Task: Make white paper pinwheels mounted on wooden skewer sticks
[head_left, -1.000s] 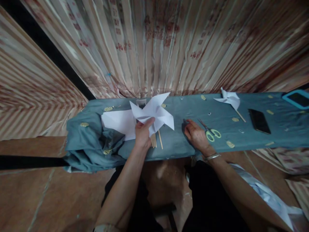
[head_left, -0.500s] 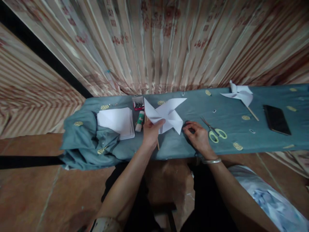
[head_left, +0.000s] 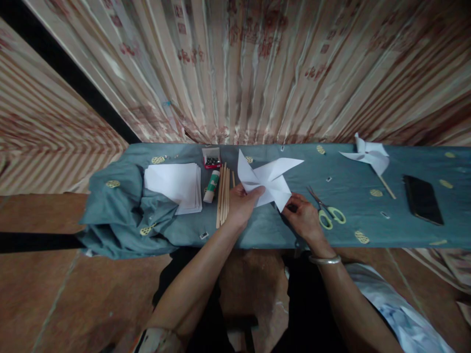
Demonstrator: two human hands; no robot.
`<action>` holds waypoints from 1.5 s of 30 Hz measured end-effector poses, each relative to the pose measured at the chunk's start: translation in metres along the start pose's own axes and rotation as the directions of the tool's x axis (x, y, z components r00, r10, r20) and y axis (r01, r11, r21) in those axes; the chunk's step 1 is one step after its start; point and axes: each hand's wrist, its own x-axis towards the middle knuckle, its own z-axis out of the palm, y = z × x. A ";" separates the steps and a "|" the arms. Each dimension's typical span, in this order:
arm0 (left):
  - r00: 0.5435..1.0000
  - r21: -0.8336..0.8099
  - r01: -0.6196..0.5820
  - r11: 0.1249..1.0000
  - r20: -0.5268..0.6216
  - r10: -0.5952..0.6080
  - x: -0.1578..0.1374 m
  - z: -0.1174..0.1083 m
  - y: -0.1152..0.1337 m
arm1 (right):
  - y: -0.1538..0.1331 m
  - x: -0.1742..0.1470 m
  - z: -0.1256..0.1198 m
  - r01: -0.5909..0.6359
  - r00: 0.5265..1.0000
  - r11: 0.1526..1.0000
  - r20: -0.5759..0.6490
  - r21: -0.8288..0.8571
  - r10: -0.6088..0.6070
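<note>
My left hand point(head_left: 243, 206) is closed on a white paper pinwheel point(head_left: 270, 182), its thumb pressed near the middle and its fingers behind. The pinwheel's blades are folded toward the centre. At the lower right blade is my right hand point(head_left: 302, 215), its fingers curled together at the paper's edge and partly hidden; what they pinch cannot be made out. Beneath my left hand lie several wooden sticks point(head_left: 222, 193). Just right of my right hand rest scissors point(head_left: 326, 208) with light green handles.
A glue stick point(head_left: 211, 186), an open small box of pins point(head_left: 212, 159) and a stack of white paper point(head_left: 174, 184) lie to the left. Far right are another pinwheel point(head_left: 370, 156) on a stick and a black phone point(head_left: 423, 198). A green cloth point(head_left: 257, 238) covers the narrow table.
The pinwheel and my left hand have shifted right, uncovering the wooden sticks. My right hand, apart from the paper before, is now at its lower right blade. The view has shifted slightly.
</note>
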 end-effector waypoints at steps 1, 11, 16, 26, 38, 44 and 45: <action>1.000 0.009 0.003 1.000 0.004 -0.003 0.000 0.001 0.000 | 0.001 -0.001 0.001 -0.006 1.000 1.000 0.001 0.008 0.006; 1.000 0.021 0.009 1.000 0.005 -0.009 0.001 0.005 -0.004 | 0.002 0.007 -0.037 -0.099 0.983 0.891 -0.097 0.443 0.157; 0.999 0.075 0.024 0.997 0.034 -0.027 -0.004 0.012 -0.013 | -0.037 -0.003 -0.052 0.054 0.991 0.881 -0.135 0.470 0.011; 0.997 0.208 -0.002 0.978 0.070 -0.013 -0.008 0.018 -0.024 | -0.039 -0.008 -0.032 0.094 0.990 0.952 -0.125 0.291 -0.060; 0.995 0.155 -0.009 0.988 0.099 -0.007 -0.009 0.017 -0.026 | -0.041 -0.009 -0.031 0.052 0.995 0.944 -0.102 0.326 -0.019; 0.994 0.208 0.001 0.978 0.107 -0.023 -0.008 0.015 -0.027 | -0.042 -0.008 -0.031 0.069 0.995 0.937 -0.098 0.342 -0.037; 0.994 0.218 -0.003 0.976 0.108 -0.021 -0.008 0.015 -0.028 | -0.042 -0.008 -0.031 0.067 0.995 0.937 -0.096 0.342 -0.036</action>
